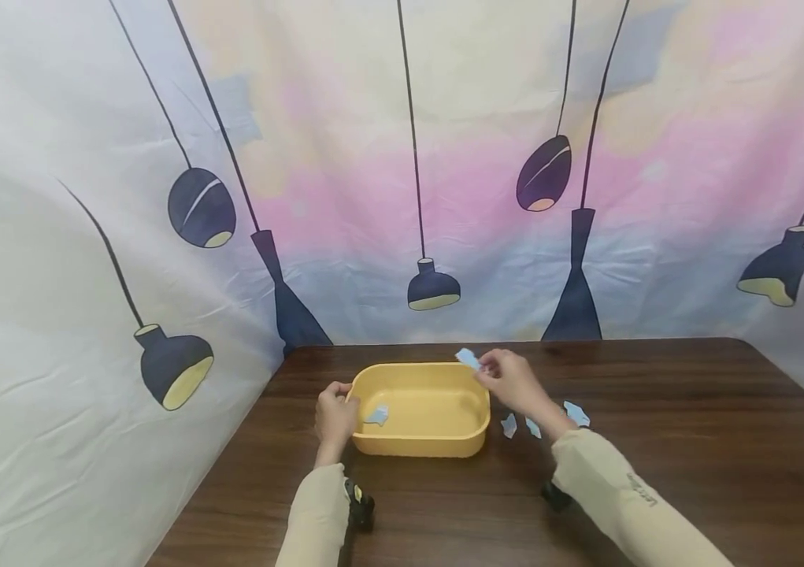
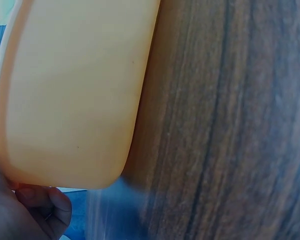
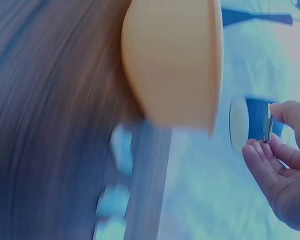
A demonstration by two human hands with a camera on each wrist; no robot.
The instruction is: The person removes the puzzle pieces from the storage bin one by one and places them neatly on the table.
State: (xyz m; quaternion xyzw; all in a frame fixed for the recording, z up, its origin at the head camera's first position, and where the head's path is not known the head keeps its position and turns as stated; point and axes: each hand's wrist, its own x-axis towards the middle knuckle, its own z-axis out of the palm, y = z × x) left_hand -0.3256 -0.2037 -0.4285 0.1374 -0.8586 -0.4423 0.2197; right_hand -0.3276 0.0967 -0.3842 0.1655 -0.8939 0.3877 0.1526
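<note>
A yellow plastic basin (image 1: 416, 447) stands on the table. My left hand (image 1: 335, 417) grips its left end, thumb at the rim; the left wrist view shows curled fingers (image 2: 45, 200) at the basin's corner. Above the basin's back right corner, my right hand (image 1: 513, 382) pinches a flat, jagged light-blue piece (image 1: 468, 358) between thumb and fingers. In the right wrist view this piece (image 3: 268, 125) appears nearly edge-on, apart from the basin wall. Inside the basin, toward the left, lies a similar pale blue piece (image 1: 377, 415). Its material cannot be told.
Several more light-blue pieces (image 1: 509, 425) lie on the brown wooden table (image 1: 692, 457) right of the basin, one (image 1: 576, 413) beside my right forearm. Behind the table's back edge hangs a cloth backdrop (image 1: 359, 291) printed with dark lamps.
</note>
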